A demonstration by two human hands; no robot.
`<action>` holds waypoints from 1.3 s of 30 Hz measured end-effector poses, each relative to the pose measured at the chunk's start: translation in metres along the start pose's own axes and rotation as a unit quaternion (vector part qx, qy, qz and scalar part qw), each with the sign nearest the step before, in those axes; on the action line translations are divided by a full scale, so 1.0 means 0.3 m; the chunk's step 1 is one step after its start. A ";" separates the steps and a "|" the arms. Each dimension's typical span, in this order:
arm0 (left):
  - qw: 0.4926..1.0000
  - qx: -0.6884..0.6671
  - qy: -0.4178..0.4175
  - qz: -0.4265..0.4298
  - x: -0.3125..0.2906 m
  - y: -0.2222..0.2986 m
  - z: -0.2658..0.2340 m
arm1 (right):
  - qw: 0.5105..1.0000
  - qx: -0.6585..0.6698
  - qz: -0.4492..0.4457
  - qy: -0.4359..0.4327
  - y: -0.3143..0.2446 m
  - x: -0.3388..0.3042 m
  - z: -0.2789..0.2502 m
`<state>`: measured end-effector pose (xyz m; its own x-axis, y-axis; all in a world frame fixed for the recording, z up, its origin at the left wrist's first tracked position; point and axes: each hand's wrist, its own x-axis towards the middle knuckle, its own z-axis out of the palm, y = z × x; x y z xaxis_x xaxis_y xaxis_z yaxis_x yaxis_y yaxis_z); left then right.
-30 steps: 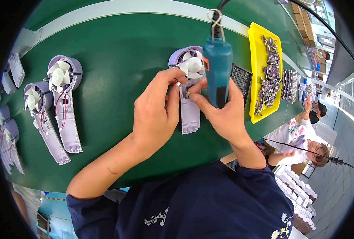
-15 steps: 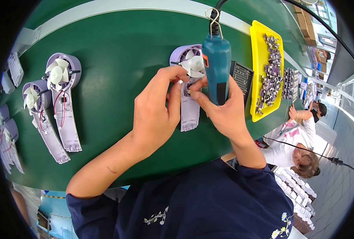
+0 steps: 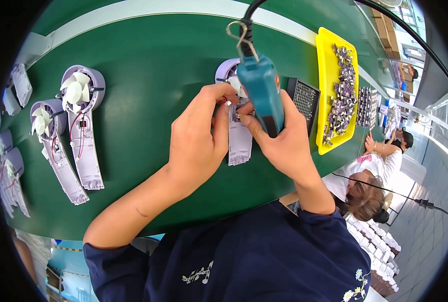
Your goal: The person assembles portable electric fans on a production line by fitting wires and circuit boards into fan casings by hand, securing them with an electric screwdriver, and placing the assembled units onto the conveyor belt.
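Note:
A lilac fan housing (image 3: 240, 146) lies on the table before me, its round head with white blades partly hidden by the tool and fingers. My left hand (image 3: 199, 126) is closed in a pinch on a small white wire connector (image 3: 228, 103) beside the housing. Against my right hand (image 3: 280, 143) rests a teal electric screwdriver (image 3: 260, 85), tilted, with a metal hanging hook and black cord at its upper end. That hand's fingers curl round the tool, while thumb and fingertips press at a small part inside the housing; the part is mostly covered.
Two lilac fan housings (image 3: 85, 141) with red and black wires lie to the left, more at the far left edge. Right of the tool are a black grid tray (image 3: 304, 100) and a yellow tray (image 3: 325, 75) of small metallic parts. A co-worker (image 3: 362, 186) sits at right.
The screwdriver has tilted, its upper end swinging left over the fan head. My right hand has turned slightly; my left hand stays nearly still. The co-worker at right has leaned forward.

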<state>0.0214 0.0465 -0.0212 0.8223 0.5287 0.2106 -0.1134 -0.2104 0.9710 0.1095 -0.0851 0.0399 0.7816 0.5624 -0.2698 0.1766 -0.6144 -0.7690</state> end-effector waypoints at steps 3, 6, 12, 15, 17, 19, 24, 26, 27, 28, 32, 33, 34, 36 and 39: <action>1.000 0.009 -0.002 0.004 0.007 0.013 -0.002 | 0.997 -0.066 -0.041 -0.001 -0.011 0.003 -0.011; 1.000 -0.001 0.001 -0.008 -0.006 0.010 -0.006 | 0.998 -0.065 -0.019 -0.005 -0.022 0.001 0.003; 0.999 -0.002 -0.032 -0.017 -0.004 0.025 -0.011 | 0.999 -0.018 0.009 0.039 -0.018 -0.020 0.016; 0.995 0.045 -0.079 0.045 0.012 0.024 -0.011 | 0.998 0.027 -0.009 0.052 0.003 -0.015 0.009; 0.990 0.075 -0.108 0.049 0.023 0.031 -0.023 | 1.000 -0.008 0.007 0.005 -0.032 -0.021 -0.024; 0.989 0.061 -0.130 0.019 0.046 0.039 -0.032 | 1.000 0.017 -0.006 0.009 0.003 -0.012 -0.026; 0.987 0.074 -0.135 0.045 0.053 0.043 -0.012 | 0.994 0.096 -0.041 -0.026 0.037 -0.009 -0.057; 0.985 0.095 -0.134 0.048 0.043 0.054 -0.013 | 0.993 0.075 -0.090 -0.017 0.061 -0.011 -0.049; 0.984 0.115 -0.124 0.050 0.039 0.062 -0.014 | 0.993 0.079 -0.090 -0.012 0.068 -0.017 -0.053; 0.983 0.126 -0.124 0.052 0.039 0.056 -0.014 | 0.991 0.101 -0.084 -0.024 0.076 -0.015 -0.053; 0.975 0.153 -0.148 0.062 0.037 0.037 -0.017 | 0.963 0.255 -0.090 -0.009 0.080 -0.071 -0.150; 0.975 0.151 -0.150 0.062 0.040 0.041 -0.015 | 0.939 0.329 -0.102 0.017 0.084 -0.094 -0.194; 0.974 0.153 -0.154 0.064 0.045 0.053 -0.017 | 0.925 0.355 -0.124 0.047 0.076 -0.125 -0.260; 0.975 0.147 -0.156 0.055 0.044 0.054 -0.018 | 0.856 0.411 -0.297 0.101 0.106 -0.141 -0.316; 0.977 0.138 -0.165 0.008 0.051 0.069 -0.026 | 0.778 0.319 -0.539 0.049 0.182 -0.147 -0.439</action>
<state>0.0272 0.0568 0.0030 0.9617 0.2393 0.1336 -0.0109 -0.4535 0.8912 0.1634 -0.2161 0.0861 0.4319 0.4958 0.7535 0.4540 0.6024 -0.6566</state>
